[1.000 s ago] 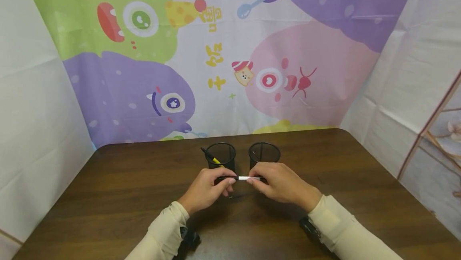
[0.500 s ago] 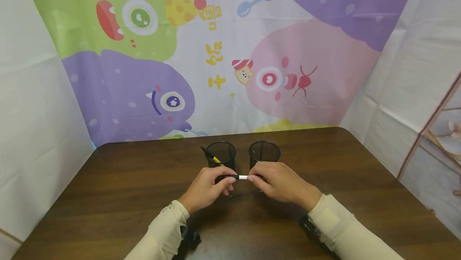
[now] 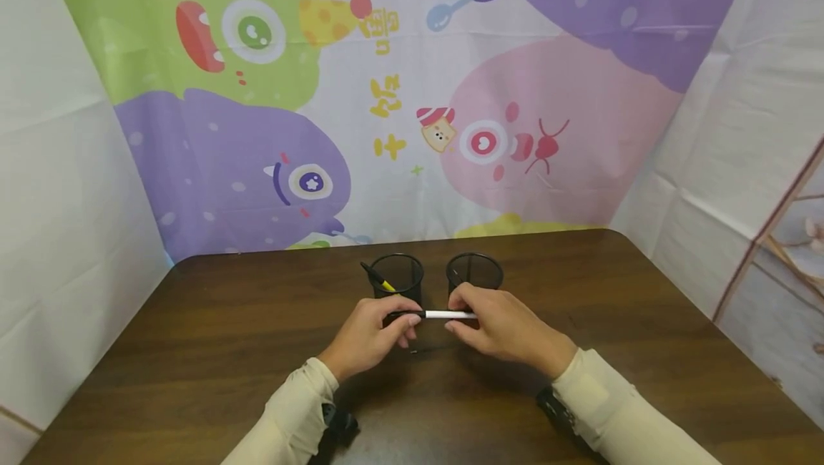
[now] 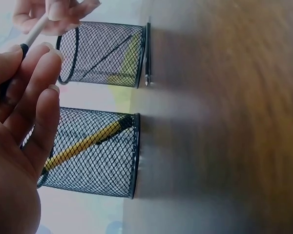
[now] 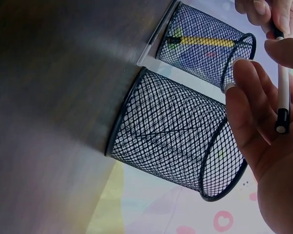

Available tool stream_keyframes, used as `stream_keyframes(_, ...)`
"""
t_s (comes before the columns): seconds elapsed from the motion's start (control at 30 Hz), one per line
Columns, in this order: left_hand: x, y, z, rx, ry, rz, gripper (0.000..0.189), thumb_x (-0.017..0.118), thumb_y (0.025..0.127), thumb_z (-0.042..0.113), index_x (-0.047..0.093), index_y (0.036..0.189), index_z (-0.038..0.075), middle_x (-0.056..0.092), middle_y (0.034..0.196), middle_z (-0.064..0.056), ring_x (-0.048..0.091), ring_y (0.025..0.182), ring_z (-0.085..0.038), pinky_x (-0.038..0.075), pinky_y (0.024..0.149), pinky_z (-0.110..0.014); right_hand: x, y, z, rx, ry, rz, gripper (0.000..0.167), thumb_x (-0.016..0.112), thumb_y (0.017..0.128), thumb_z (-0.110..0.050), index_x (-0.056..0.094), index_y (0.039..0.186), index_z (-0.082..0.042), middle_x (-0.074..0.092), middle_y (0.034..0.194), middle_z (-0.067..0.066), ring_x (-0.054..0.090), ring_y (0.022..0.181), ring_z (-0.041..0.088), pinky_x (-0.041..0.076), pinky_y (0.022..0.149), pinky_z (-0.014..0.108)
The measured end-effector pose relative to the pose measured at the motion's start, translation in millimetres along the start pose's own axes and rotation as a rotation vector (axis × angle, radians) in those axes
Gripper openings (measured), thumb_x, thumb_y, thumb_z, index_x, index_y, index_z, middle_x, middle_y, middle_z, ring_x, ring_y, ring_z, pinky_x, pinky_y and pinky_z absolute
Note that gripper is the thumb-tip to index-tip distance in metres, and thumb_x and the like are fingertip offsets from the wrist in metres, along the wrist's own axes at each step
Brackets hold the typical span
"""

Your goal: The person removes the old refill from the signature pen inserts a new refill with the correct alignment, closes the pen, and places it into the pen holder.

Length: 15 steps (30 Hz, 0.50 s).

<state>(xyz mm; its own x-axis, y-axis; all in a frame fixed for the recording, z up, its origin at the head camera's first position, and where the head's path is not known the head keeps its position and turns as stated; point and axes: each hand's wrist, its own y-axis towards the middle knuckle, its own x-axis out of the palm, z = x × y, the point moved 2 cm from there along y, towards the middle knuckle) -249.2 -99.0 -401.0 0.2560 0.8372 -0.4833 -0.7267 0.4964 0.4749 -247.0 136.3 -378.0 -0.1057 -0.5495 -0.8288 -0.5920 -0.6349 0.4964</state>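
A slim white pen with a black cap lies level between the two hands, in front of two mesh pen holders. My left hand pinches its black-capped part between thumb and fingers. Around the white barrel, the thumb and index finger of my right hand stand apart, with the barrel showing between them. In the right wrist view the pen's black end sticks out free in front of the right palm. A yellow pen with black ends leans inside the left mesh pen holder.
The right mesh pen holder stands beside the left one, with a thin dark stick-like shape showing through its mesh. A dark slim pen lies on the wooden table near the holders. A cartoon-printed cloth hangs behind the table.
The right thumb and index finger have spread from their pinch on the white barrel, so more of it shows. The left hand keeps its hold. The holders have not moved.
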Motion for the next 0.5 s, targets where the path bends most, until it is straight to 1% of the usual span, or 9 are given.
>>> stream_keyframes(0.13, -0.2, -0.2, -1.3, -0.021, -0.006, 0.008, 0.01, 0.065, 0.099, 0.011, 0.07, 0.106, 0.007, 0.068, 0.076, 0.003, 0.066, 0.06, -0.011, 0.058, 0.059, -0.03, -1.4, 0.2, -0.3, 0.008, -0.003, 0.009, 0.02, 0.076, 0.091, -0.023, 0.057, 0.098, -0.019, 0.055, 0.08, -0.014, 0.052, 0.063, 0.003, 0.045, 0.056, 0.021)
stream_keyframes(0.3, 0.0, -0.7, -2.9, -0.057, -0.018, 0.004, 0.01, 0.064, 0.099, 0.01, 0.07, 0.107, 0.007, 0.068, 0.076, 0.004, 0.067, 0.061, -0.012, 0.059, 0.06, -0.031, -2.2, 0.6, -1.3, 0.009, -0.01, 0.018, 0.015, 0.074, 0.093, -0.024, 0.059, 0.095, -0.021, 0.054, 0.078, -0.016, 0.051, 0.063, 0.002, 0.045, 0.057, 0.022)
stream_keyframes(0.5, 0.2, -0.4, -2.5, -0.058, -0.015, 0.003, 0.011, 0.064, 0.099, 0.01, 0.07, 0.108, 0.008, 0.068, 0.076, 0.004, 0.067, 0.061, -0.012, 0.059, 0.06, -0.03, -1.1, 0.0, -0.6, -0.01, -0.023, 0.028, 0.013, 0.073, 0.094, -0.024, 0.061, 0.095, -0.021, 0.055, 0.079, -0.016, 0.052, 0.065, 0.0, 0.047, 0.059, 0.022)
